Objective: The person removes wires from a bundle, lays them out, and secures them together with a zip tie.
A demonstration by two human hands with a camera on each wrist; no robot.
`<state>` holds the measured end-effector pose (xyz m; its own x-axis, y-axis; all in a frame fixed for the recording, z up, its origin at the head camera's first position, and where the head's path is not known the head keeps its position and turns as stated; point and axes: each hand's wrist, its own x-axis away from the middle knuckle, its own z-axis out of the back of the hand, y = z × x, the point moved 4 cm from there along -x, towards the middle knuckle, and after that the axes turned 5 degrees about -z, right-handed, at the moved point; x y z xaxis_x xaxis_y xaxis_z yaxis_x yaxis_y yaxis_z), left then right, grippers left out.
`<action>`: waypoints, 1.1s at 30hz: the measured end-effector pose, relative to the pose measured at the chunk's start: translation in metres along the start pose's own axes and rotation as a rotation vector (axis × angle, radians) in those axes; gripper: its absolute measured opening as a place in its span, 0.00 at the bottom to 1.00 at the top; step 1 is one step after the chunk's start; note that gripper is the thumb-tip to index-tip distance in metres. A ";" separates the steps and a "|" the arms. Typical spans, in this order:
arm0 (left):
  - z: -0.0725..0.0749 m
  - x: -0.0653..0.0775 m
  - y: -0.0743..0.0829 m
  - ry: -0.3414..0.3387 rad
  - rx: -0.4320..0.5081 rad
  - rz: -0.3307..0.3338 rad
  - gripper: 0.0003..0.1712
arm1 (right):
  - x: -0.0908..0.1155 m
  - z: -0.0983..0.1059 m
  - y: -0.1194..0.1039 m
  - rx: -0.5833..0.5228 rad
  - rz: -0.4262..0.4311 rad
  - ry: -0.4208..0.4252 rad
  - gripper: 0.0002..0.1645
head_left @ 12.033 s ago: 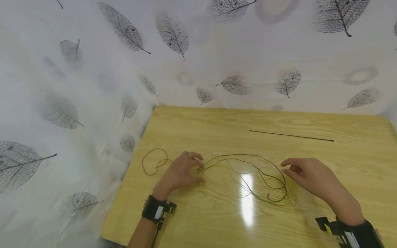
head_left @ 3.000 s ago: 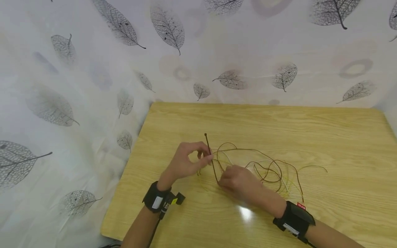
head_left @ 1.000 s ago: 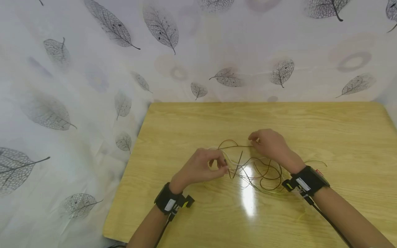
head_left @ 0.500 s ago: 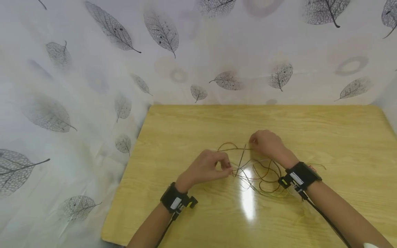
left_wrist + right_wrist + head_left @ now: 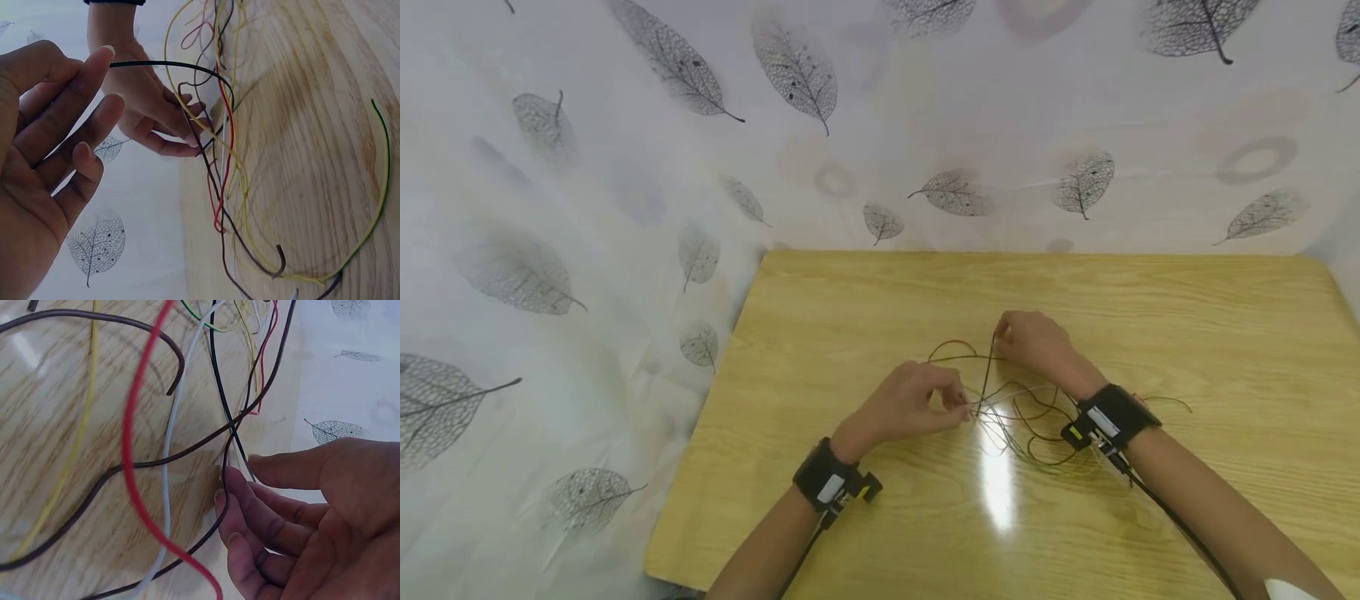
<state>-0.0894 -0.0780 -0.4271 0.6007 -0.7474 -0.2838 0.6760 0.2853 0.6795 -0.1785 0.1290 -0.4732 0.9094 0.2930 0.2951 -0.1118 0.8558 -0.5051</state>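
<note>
My left hand pinches one end of a thin black cable tie; the exact grip is hidden behind its fingers in the left wrist view. From there the cable tie bends over beside the loose wires. Its other end runs up to my right hand, which pinches it between thumb and fingertips. In the right wrist view the cable tie crosses a brown wire just before reaching my right hand. Whether the tie circles the wires I cannot tell.
Red, white, yellow, brown and yellow-green wires lie tangled on the wooden table, mostly below the right hand. A leaf-patterned cloth hangs behind the table. Each wrist wears a black band with a camera.
The cable tie lay at the back of the table earlier. Over the last second my right hand has moved left and gripped its free end, while my left hand shifted slightly right.
</note>
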 end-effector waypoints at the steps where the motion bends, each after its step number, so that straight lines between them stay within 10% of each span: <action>1: 0.002 0.002 0.002 0.009 0.000 0.001 0.06 | 0.001 0.000 0.001 0.001 0.002 -0.009 0.16; 18: 0.020 0.020 0.019 -0.027 0.149 -0.045 0.04 | 0.005 -0.002 0.005 0.014 0.051 0.018 0.11; 33: 0.013 0.010 0.008 0.021 0.080 -0.034 0.02 | 0.011 -0.006 -0.002 -0.033 0.102 -0.011 0.05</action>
<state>-0.0834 -0.0908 -0.4157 0.5872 -0.7428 -0.3215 0.6605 0.2101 0.7209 -0.1658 0.1281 -0.4740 0.8894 0.3831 0.2495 -0.1903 0.8065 -0.5598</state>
